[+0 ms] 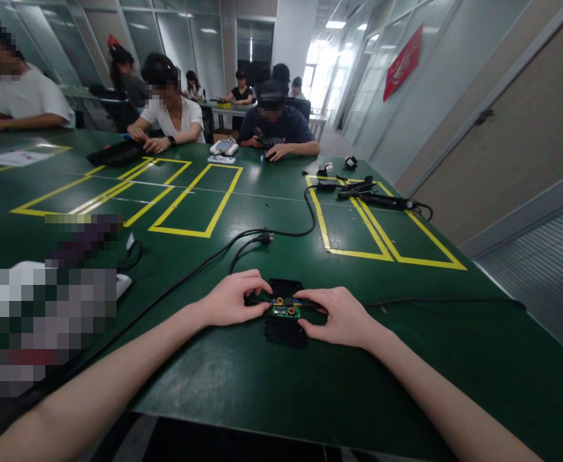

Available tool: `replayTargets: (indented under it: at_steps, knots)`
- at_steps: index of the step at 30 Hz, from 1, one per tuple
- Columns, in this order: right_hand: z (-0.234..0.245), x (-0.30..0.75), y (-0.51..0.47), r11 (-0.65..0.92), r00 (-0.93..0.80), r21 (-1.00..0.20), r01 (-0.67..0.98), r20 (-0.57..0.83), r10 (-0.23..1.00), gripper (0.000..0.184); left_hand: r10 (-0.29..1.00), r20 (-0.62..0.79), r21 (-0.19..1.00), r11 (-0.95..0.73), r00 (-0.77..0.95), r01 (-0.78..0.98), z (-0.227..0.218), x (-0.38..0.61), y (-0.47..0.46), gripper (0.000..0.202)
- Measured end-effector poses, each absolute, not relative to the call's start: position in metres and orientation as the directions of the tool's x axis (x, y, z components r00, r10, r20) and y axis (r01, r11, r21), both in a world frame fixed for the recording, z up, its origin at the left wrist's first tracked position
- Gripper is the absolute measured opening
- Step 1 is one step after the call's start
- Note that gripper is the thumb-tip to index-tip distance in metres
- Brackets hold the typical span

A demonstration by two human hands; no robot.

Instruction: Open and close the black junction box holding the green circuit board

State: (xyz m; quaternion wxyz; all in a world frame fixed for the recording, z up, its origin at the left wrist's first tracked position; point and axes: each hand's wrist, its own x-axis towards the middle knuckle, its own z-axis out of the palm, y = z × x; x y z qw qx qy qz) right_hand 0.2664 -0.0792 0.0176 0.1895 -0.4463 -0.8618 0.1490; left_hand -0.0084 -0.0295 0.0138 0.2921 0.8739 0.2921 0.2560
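A small green circuit board point(285, 309) lies between two black casing halves point(285, 332) on the green table point(262, 385) in front of me. My left hand point(233, 298) rests at the board's left side, fingers curled and pinching its left end. My right hand point(341, 316) grips the board's right end, fingers bent over it. A black cable point(242, 240) runs from the casing away to the back right.
Yellow tape rectangles point(194, 199) mark the table. Black adapters and cables point(368, 192) lie at the back right. A white device point(122, 282) sits at the left. Several people sit along the far side and left of the table. The table's right edge borders an aisle.
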Motion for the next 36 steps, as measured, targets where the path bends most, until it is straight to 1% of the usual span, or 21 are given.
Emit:
replayTargets:
  at_steps: [2, 4, 6, 10, 13, 16, 18, 20, 23, 29, 32, 34, 36]
  knots:
    - [0.019, 0.266, -0.079, 0.545, -0.514, -0.425, 0.722, 0.197, 0.835, 0.035, 0.653, 0.277, 0.638, -0.674, 0.705, 0.374, 0.014, -0.008, -0.03, 0.018]
    - [0.018, 0.265, -0.079, 0.532, -0.498, -0.415, 0.738, 0.196, 0.845, 0.033, 0.655, 0.277, 0.621, -0.68, 0.703, 0.39, 0.014, -0.007, -0.03, 0.018]
    - [0.017, 0.264, -0.078, 0.528, -0.488, -0.388, 0.755, 0.204, 0.849, 0.033, 0.662, 0.27, 0.611, -0.679, 0.699, 0.407, 0.013, -0.007, -0.03, 0.02]
    - [0.011, 0.263, -0.075, 0.548, -0.483, -0.318, 0.774, 0.265, 0.835, 0.034, 0.663, 0.282, 0.578, -0.695, 0.694, 0.429, 0.011, -0.006, -0.029, 0.021]
    - [0.009, 0.265, -0.071, 0.551, -0.47, -0.321, 0.77, 0.3, 0.831, 0.033, 0.662, 0.295, 0.553, -0.706, 0.689, 0.442, 0.011, -0.006, -0.028, 0.022]
    - [0.012, 0.273, -0.066, 0.542, -0.461, -0.328, 0.774, 0.294, 0.837, 0.023, 0.675, 0.281, 0.544, -0.698, 0.682, 0.467, 0.011, -0.007, -0.027, 0.022]
    - [0.014, 0.28, -0.064, 0.548, -0.47, -0.301, 0.78, 0.296, 0.831, 0.02, 0.693, 0.247, 0.53, -0.682, 0.677, 0.504, 0.012, -0.007, -0.026, 0.021]
    - [0.016, 0.287, -0.061, 0.565, -0.487, -0.264, 0.782, 0.308, 0.817, 0.026, 0.712, 0.211, 0.503, -0.667, 0.67, 0.55, 0.014, -0.008, -0.025, 0.021]
    - [0.017, 0.293, -0.059, 0.592, -0.522, -0.236, 0.771, 0.299, 0.799, 0.035, 0.744, 0.183, 0.476, -0.639, 0.642, 0.605, 0.018, -0.008, -0.023, 0.031]
    - [0.017, 0.296, -0.057, 0.585, -0.548, -0.217, 0.781, 0.21, 0.809, 0.051, 0.777, 0.194, 0.494, -0.605, 0.599, 0.624, 0.019, -0.007, -0.025, 0.052]
    - [0.018, 0.294, -0.056, 0.585, -0.547, -0.26, 0.768, 0.21, 0.811, 0.06, 0.759, 0.209, 0.498, -0.625, 0.617, 0.601, 0.017, -0.007, -0.027, 0.057]
    - [0.019, 0.293, -0.056, 0.578, -0.536, -0.324, 0.749, 0.215, 0.816, 0.063, 0.738, 0.23, 0.507, -0.648, 0.635, 0.569, 0.017, -0.006, -0.028, 0.056]
    - [0.019, 0.292, -0.057, 0.561, -0.539, -0.407, 0.721, 0.18, 0.823, 0.062, 0.71, 0.254, 0.525, -0.671, 0.656, 0.523, 0.018, -0.006, -0.03, 0.056]
